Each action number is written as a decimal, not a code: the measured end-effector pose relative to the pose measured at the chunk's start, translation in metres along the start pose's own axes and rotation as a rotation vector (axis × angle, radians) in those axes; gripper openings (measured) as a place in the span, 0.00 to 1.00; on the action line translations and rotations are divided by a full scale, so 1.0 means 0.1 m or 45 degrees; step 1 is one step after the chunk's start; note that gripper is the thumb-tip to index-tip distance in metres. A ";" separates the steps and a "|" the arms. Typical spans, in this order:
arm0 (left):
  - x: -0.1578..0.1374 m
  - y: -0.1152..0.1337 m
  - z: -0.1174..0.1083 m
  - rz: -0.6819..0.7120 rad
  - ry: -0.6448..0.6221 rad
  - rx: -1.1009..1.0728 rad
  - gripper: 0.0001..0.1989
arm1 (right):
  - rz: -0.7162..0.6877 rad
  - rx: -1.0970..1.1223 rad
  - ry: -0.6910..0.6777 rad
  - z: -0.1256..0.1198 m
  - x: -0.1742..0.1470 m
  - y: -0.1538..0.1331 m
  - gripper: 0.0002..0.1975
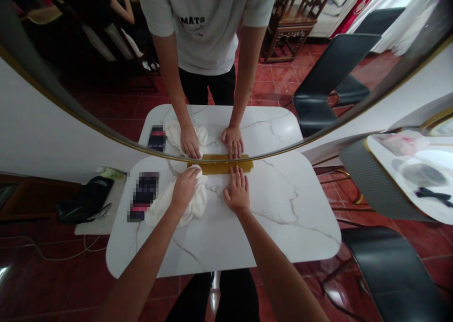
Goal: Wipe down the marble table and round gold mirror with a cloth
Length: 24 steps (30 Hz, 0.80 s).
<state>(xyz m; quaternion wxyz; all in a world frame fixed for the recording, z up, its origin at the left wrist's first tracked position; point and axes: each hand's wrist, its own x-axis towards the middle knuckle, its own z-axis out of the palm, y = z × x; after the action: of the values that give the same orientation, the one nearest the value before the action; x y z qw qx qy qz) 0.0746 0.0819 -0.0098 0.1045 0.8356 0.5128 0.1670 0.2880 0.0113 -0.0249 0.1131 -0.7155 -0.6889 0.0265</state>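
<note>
My left hand [186, 187] presses its fingers onto a bunched white cloth [193, 208], gripping its upper part against a flat gold-coloured piece [217, 168]. That piece lies on the white marbled table [283, 237] at the lower rim of a large mirror [226, 161] with a thin gold frame. Palm down, my right hand [238, 190] rests with fingers stretched out, their tips on the right part of the gold piece. Both hands and the cloth are reflected in the mirror.
Left of the cloth lies a pixelated dark object [144, 194]. On the floor side stand a black bag [85, 199] and a greenish bottle [111, 173]. A black chair [392, 270] is at right, near another white table [424, 171] bearing a black bow-like item [433, 194].
</note>
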 end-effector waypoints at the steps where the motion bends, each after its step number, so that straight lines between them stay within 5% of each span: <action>1: 0.00 0.01 0.00 -0.004 0.013 -0.025 0.21 | -0.005 -0.003 0.001 0.00 0.00 0.00 0.42; 8: 0.12 0.48 0.18 -0.032 0.094 -0.214 0.20 | 0.003 -0.003 0.014 0.00 -0.01 -0.02 0.42; 14: 0.25 0.88 0.19 -0.125 0.100 -0.055 0.22 | -0.016 0.030 0.024 0.01 0.00 -0.01 0.42; 24: -0.06 0.33 -0.04 0.213 -0.098 -0.040 0.28 | -0.002 0.006 0.007 -0.01 0.00 -0.02 0.42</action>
<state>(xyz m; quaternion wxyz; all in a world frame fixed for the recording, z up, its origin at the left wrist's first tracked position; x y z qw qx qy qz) 0.0977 0.0615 0.0042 0.1228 0.8796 0.4341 0.1509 0.2861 0.0113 -0.0236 0.1166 -0.7148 -0.6891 0.0262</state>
